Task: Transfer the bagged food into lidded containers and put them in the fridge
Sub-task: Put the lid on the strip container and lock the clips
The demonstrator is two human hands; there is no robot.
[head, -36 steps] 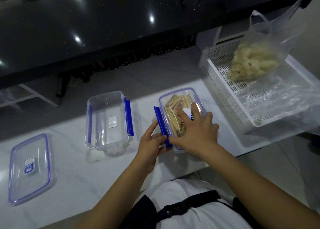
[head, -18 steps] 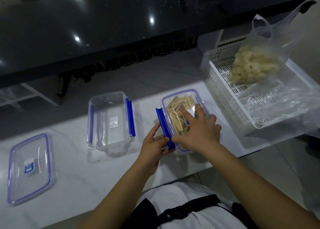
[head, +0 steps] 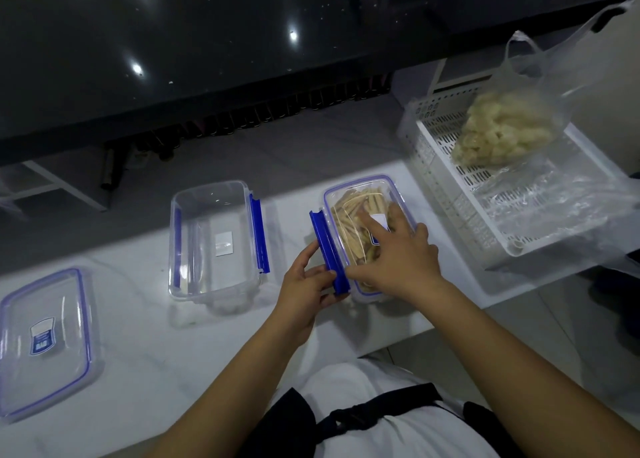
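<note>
Head camera view, looking down at a pale desk [head: 145, 346]. A clear filled container [head: 367, 215] of pale food sticks sits near the desk's front edge, lid on. The right hand [head: 398, 256] presses flat on that lid; the left hand [head: 304, 284] pinches the blue side clasp [head: 329, 249], which is flipped up, not snapped. An empty container [head: 214, 239] and its loose lid [head: 45, 339] lie to the left. A bag of pale chunks [head: 502, 128] waits in a white basket [head: 450, 194] — unemptied. Likely risks: the clasp missing the rim if the lid sits crooked, or uneven pressure skidding the box off the edge.
</note>
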